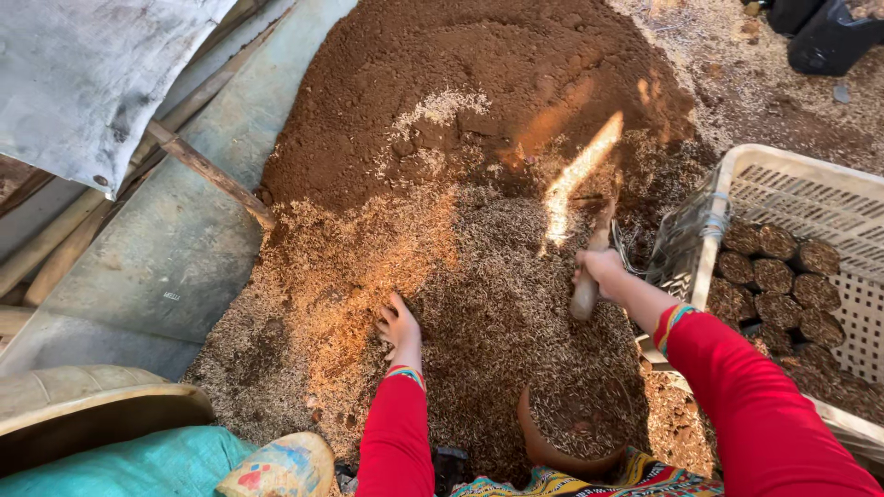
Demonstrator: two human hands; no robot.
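Note:
My left hand (397, 326) presses flat, fingers apart, into a heap of husk-and-soil mix (479, 276) on the ground. My right hand (600, 270) grips a wooden-handled tool (589, 267) whose blade end is dug into the mix. Both arms wear red sleeves with striped cuffs. A brown clay-coloured bowl (552, 442) filled with the mix sits just in front of me, between my arms. The far part of the heap is darker brown soil (479, 83).
A white plastic crate (783, 175) at the right holds several small dark bags packed with soil. A wooden stick (207, 170) lies on a grey sheet at the left. A teal sack (138, 465) and a curved wooden object are at the lower left.

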